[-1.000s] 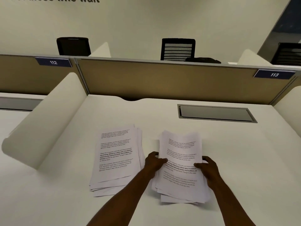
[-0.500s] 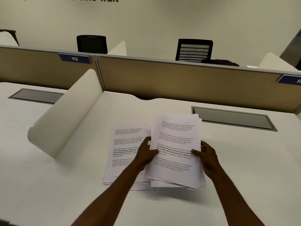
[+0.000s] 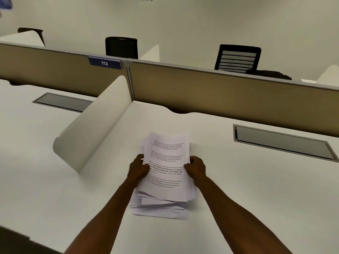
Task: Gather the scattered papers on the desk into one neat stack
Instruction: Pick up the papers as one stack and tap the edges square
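The papers [image 3: 166, 173] sit as one uneven pile near the middle of the white surface [image 3: 247, 189], right of a curved white divider [image 3: 95, 129], with lower sheets sticking out at the near edge. The left hand [image 3: 138, 168] grips the pile's left edge; the right hand [image 3: 195, 168] grips its right edge.

We see a white desk [image 3: 238, 189] backed by a tan partition. Directly on it, near the middle, lies a pile of printed papers [image 3: 161, 206], its lower sheets fanned out unevenly at the near edge. A curved white divider [image 3: 95, 132] stands on the desk to the left of the pile. Set flush into the surface, we note a grey hatch [image 3: 282, 142] at right and a second hatch [image 3: 62, 102] beyond the divider.
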Tool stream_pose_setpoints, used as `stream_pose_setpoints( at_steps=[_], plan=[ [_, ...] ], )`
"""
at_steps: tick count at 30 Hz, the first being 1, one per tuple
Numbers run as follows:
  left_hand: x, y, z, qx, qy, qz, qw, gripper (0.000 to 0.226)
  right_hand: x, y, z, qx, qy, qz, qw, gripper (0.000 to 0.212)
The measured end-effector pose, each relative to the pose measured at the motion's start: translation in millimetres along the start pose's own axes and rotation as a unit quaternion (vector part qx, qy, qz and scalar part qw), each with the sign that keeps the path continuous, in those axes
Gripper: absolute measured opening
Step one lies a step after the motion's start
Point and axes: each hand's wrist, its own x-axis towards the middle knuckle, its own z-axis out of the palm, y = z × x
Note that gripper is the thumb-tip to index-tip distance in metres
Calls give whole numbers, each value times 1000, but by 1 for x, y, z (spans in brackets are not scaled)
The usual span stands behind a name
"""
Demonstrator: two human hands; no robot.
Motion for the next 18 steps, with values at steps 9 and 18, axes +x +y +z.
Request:
stream_pose_setpoints(
  at_steps=[9,18],
  plan=[
    [10,-23,24,237,65,-65,967,77,-9,3,36,-264,7,-33,964,70],
    [22,-19,24,41,116,-127,984,84,4,1,23,-224,9,-23,974,74]
  ],
)
